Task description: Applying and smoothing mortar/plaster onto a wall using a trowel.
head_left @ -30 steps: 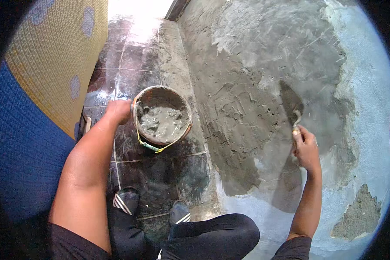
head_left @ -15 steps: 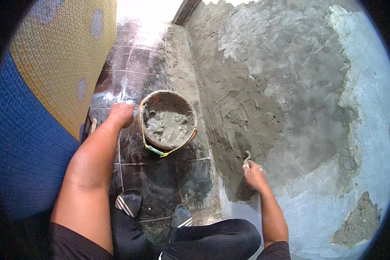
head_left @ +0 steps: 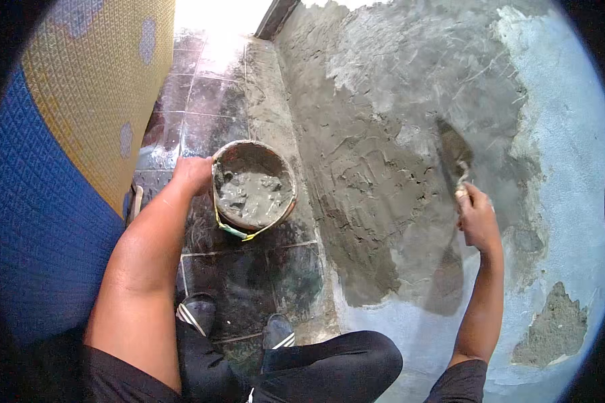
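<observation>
With its fingers closed, my left hand (head_left: 193, 174) is at the left rim of a round bucket (head_left: 294, 195); the fingertips are partly hidden behind the rim. Inside the bucket lies wet grey mortar (head_left: 259, 195), lumpy on its left side. A green and yellow handle (head_left: 234, 232) hangs down the near side. My right hand (head_left: 478, 218) grips a trowel (head_left: 456, 142) by its handle. The pointed blade, smeared with mortar, points away from me over the upper part of the wall (head_left: 423, 221). Whether the blade touches the wall I cannot tell. Fresh, ridged mortar (head_left: 376, 181) covers the wall's lower part.
Dark, wet tiles (head_left: 232, 275) make up the floor, with a rough cement strip (head_left: 269, 94) along the wall's foot. On the left stands a blue and yellow patterned surface (head_left: 107, 87). My slippered feet (head_left: 279, 330) are near the bucket. Bare pale blue wall (head_left: 571, 154) borders the plaster.
My right hand has swung the trowel up and to the right, away from the low mortar edge. My left hand has closed in on the bucket's rim.
</observation>
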Demonstrator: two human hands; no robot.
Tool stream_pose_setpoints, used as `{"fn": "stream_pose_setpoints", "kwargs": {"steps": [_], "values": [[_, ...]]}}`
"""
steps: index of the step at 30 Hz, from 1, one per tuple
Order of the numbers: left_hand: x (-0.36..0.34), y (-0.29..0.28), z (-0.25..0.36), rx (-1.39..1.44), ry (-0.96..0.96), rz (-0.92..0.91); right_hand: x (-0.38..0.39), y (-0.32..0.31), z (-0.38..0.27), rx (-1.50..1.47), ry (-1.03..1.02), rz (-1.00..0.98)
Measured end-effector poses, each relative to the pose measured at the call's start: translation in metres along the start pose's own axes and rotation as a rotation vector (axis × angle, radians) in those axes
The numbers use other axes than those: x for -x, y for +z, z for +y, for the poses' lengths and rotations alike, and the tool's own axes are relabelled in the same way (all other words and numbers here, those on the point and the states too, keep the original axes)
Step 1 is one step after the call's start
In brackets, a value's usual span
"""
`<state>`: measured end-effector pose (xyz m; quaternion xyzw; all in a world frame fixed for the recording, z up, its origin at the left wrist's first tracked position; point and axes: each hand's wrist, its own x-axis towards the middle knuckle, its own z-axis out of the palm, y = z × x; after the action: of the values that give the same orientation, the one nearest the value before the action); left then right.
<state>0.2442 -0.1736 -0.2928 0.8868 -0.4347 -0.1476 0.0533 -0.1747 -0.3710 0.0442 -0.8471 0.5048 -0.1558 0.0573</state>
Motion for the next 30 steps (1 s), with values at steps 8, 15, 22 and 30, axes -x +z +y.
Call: {"fn": "stream_pose_setpoints", "kwargs": {"steps": [8, 15, 22, 30], "values": [[-0.002, 0.010, -0.005, -0.033, 0.020, 0.083, 0.055, 0.098, 0.069, 0.013, 0.076, -0.242], [0.011, -0.006, 0.000, -0.037, 0.051, 0.126, 0.070, 0.112, 0.109, 0.103, 0.132, -0.452], [-0.002, 0.009, -0.002, -0.022, 0.044, 0.164, 0.047, 0.013, 0.070, 0.257, -0.065, -0.127], [-0.003, 0.012, -0.004, -0.090, 0.039, 0.076, 0.030, 0.062, 0.018, 0.170, -0.222, 0.102]]}}
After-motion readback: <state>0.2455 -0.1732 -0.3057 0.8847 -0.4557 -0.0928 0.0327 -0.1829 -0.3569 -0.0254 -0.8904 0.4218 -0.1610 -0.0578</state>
